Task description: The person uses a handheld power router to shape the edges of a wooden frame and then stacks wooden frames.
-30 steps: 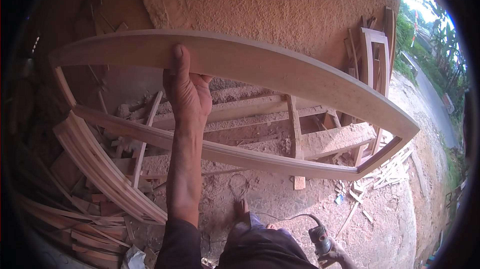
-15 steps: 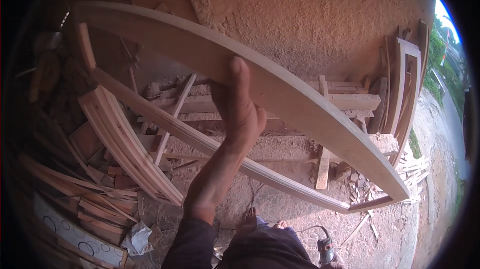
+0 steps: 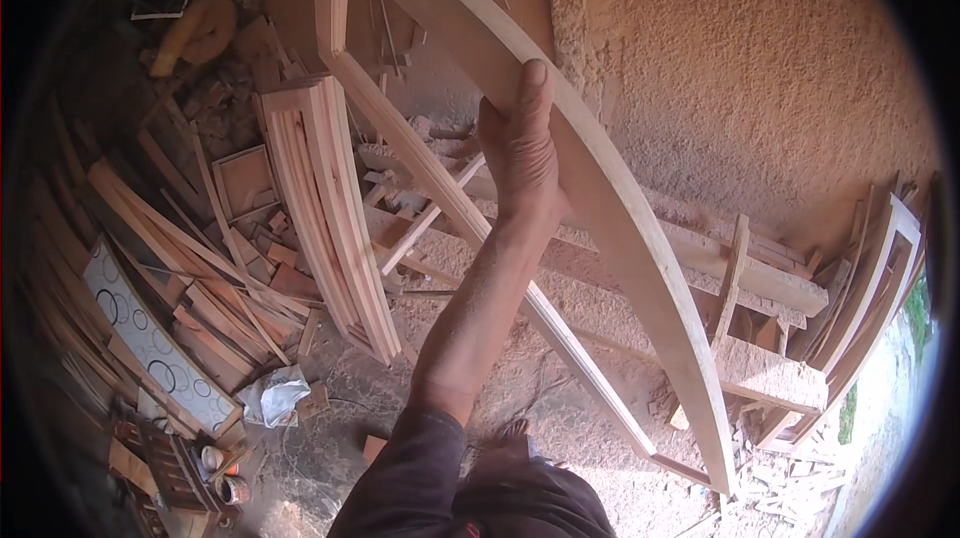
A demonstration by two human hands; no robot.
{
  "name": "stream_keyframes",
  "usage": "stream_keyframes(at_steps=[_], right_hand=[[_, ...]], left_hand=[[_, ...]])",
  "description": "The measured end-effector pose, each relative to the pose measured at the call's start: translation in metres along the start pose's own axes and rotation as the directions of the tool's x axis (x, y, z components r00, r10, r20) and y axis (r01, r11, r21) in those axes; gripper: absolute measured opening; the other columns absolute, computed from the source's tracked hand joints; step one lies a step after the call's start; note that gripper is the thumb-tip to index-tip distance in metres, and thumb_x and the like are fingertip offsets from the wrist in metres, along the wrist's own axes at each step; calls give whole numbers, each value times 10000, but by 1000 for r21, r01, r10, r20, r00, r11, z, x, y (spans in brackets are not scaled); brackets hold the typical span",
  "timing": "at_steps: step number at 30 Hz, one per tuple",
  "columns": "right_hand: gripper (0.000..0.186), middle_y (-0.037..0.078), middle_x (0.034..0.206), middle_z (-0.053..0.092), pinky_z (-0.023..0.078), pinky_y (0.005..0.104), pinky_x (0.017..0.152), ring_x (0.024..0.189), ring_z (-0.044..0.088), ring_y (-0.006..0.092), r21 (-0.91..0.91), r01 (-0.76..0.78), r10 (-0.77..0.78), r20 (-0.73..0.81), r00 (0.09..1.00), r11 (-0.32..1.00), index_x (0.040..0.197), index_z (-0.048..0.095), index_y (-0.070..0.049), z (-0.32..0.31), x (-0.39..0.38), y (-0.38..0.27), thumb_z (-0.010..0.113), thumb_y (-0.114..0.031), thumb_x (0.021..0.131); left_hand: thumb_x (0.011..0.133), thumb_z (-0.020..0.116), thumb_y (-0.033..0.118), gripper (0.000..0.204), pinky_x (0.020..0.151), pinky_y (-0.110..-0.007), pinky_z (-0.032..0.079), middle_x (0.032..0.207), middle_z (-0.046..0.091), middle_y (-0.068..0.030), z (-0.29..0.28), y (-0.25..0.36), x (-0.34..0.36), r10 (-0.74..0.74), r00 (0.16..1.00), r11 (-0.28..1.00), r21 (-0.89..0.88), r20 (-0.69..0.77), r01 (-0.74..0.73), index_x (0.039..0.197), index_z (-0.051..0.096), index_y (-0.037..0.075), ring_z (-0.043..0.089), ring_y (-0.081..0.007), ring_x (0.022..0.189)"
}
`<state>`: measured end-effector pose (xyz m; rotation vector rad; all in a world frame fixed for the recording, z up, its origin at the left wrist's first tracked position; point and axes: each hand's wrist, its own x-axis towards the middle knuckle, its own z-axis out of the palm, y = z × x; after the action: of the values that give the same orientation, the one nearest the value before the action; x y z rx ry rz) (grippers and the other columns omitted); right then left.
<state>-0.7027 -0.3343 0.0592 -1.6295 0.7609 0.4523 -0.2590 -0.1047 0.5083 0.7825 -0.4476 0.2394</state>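
My left hand [image 3: 528, 153] grips a long rectangular wooden frame [image 3: 630, 253] by its wide upper board, with the thumb lying over the board's face and the other fingers mostly hidden behind it. Tilted, the frame runs from the upper middle of the view down to the lower right. Its grooved second long rail [image 3: 570, 348] passes behind my forearm. My right hand is out of view. Left of the held frame, closest to its near rail, stands another narrow wooden frame or bundle of mouldings [image 3: 335, 208].
Dusty timber beams [image 3: 770, 368] lie low along a rough plastered wall [image 3: 740, 68]. More frames [image 3: 865, 288] lean at the right. Offcuts and strips [image 3: 215, 328], a patterned panel [image 3: 150, 338] and a crumpled whitish bag [image 3: 275, 398] cover the left. Wood scraps litter the lower right floor.
The view has swung left, and the held frame now appears steeper, still in my left hand. My right hand and the corded power tool in it have left the view.
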Motion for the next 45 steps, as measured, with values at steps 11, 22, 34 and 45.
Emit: stream_keyframes(at_steps=[11,22,34,45], right_hand=[[186,76,778,634,516,416,655,709,642,257,28,-44,44,-18,999,999,923,602,-89,-4,-9,28,761,-116,830],[136,81,739,611,495,427,626,679,623,270,-15,-88,88,-9,996,996,871,598,-88,2,7,45,728,-122,855],[128,87,696,586,473,439,594,647,601,284,-182,-55,47,-44,998,982,814,593,-86,53,52,20,692,-129,882],[169,92,657,563,453,450,565,617,582,296,-983,179,-620,157,769,-27,762,589,-85,-22,167,127,659,-136,907]], left_hand=[[813,826,437,862,985,-488,522,1278,466,-155,-37,37,-19,93,993,952,299,-74,-67,1440,397,29,506,-260,1248],[828,797,214,621,994,-414,492,1197,561,-136,-138,111,-5,371,921,751,621,-117,-224,1346,511,28,582,-240,1117],[789,802,189,807,1034,-384,475,1241,535,-182,-325,210,68,164,977,579,815,-136,16,1440,383,-40,589,-240,1146],[784,727,48,605,862,-308,486,1059,493,-32,-533,212,120,54,996,673,739,-74,18,1312,433,38,565,-141,962]])
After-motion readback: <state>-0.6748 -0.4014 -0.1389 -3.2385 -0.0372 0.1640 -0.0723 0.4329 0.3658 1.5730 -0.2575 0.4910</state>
